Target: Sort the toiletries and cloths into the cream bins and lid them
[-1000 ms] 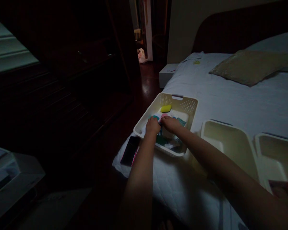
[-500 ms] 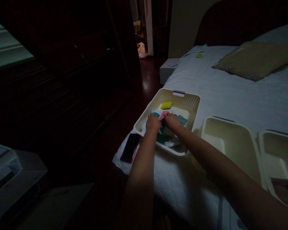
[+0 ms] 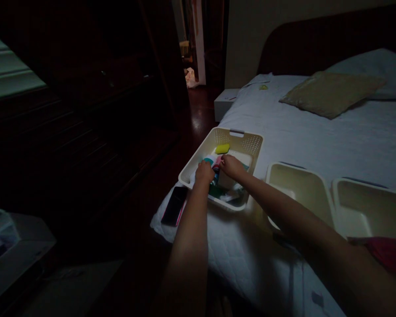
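Note:
Both hands reach into a cream plastic basket (image 3: pixel 240 141) at the corner of the bed. My right hand (image 3: pixel 231 166) is closed, its fingertips pinching a small pink item (image 3: pixel 219 160) that looks soft. Beside it, my left hand (image 3: pixel 204 171) has its fingers curled down over white and teal things (image 3: pixel 208 160); what they grip is hidden. A yellow item (image 3: pixel 222 149), perhaps a sponge, lies towards the basket's far end. Dark green and whitish packets (image 3: pixel 231 193) fill the near end, dim and partly covered by my hands.
A phone (image 3: pixel 174 206) with a pinkish edge lies on the mattress corner, left of the basket. Two more cream bins, a middle one (image 3: pixel 303 193) and a right one (image 3: pixel 366 198), stand to the right. A red item (image 3: pixel 387 253) shows near the right bin. Dark shelving rises at left.
The view has shifted slightly, so the basket and bed appear further left. My right hand has drawn a little apart from my left, still at the pink item.

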The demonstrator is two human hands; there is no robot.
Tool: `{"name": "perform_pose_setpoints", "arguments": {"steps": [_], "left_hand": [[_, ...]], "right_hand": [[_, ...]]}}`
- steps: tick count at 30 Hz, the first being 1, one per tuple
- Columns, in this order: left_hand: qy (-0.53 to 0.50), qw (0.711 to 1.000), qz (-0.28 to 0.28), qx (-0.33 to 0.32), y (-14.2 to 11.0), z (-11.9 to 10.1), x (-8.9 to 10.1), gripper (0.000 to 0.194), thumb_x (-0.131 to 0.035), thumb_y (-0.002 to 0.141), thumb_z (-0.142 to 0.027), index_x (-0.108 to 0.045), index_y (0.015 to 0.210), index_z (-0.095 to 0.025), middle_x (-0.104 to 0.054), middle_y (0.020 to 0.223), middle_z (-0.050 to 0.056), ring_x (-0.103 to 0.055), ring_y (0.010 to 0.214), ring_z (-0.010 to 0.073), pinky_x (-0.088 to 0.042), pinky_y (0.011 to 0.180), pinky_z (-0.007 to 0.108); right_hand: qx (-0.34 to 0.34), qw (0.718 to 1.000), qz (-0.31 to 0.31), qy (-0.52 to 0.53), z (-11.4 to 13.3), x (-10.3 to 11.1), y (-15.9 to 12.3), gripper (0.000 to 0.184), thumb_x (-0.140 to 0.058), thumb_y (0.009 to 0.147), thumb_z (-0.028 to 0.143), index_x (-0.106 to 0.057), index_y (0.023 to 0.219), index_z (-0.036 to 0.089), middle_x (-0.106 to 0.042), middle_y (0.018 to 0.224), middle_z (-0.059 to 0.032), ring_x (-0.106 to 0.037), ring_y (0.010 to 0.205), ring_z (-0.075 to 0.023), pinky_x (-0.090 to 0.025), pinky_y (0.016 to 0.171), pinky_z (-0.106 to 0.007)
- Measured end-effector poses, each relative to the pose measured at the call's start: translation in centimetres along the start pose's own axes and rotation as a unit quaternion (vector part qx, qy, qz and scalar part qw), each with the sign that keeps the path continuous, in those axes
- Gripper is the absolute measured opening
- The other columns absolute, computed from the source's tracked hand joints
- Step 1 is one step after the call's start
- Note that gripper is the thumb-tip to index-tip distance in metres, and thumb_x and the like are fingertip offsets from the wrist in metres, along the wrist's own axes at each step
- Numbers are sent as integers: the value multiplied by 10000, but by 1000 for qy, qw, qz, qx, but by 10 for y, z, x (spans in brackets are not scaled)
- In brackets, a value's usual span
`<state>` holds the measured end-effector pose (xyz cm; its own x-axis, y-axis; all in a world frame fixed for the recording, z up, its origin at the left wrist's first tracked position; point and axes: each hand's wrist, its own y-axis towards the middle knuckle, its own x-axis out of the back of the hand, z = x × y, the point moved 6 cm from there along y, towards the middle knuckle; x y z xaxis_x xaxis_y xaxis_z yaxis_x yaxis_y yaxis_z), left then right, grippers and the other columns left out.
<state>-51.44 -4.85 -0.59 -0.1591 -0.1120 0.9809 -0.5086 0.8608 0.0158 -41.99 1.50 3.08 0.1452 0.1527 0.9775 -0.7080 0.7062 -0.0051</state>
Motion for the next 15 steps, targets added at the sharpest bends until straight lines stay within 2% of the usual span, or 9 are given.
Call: {"name": "perform_pose_setpoints", "arguments": {"steps": [3, 8, 12, 15], "left_hand": [[-1, 1000, 2, -1, 1, 1, 0, 326, -350, 834, -131, -561, 1082, -132, -557, 1154, 138, -520, 1068, 232, -433, 891, 321], [3, 1000, -2, 0, 3, 0, -2, 307, -371, 832, -148, -564, 1070, -129, -547, 1145, 138, -510, 1057, 242, -440, 871, 322], [10, 1000, -2, 2, 5, -2, -3, 313, -382, 828, -160, -555, 1085, -122, -518, 1171, 146, -481, 1081, 254, -441, 870, 339], [9, 1000, 6, 7, 6, -2, -4, 310, -393, 828, -174, -550, 1090, -121, -508, 1174, 145, -476, 1080, 251, -437, 874, 338]], "right_hand": [[-2, 1000, -4, -11, 7, -13, -1, 330, -341, 897, 251, -565, 1102, 121, -599, 1128, -157, -589, 988, -220, -432, 778, -283], [-54, 998, 26, -17, -6, -37, 5, 331, -348, 873, 163, -607, 1067, 94, -610, 1106, -187, -595, 999, -233, -439, 788, -288], [-45, 998, 18, 38, -13, -41, 16, 320, -392, 860, 205, -615, 1069, 107, -637, 1086, -143, -600, 995, -217, -433, 806, -268], [-59, 995, 7, 75, -18, -40, 24, 379, -330, 864, 143, -597, 1132, 117, -643, 1108, -115, -600, 991, -176, -426, 816, -233]]}}
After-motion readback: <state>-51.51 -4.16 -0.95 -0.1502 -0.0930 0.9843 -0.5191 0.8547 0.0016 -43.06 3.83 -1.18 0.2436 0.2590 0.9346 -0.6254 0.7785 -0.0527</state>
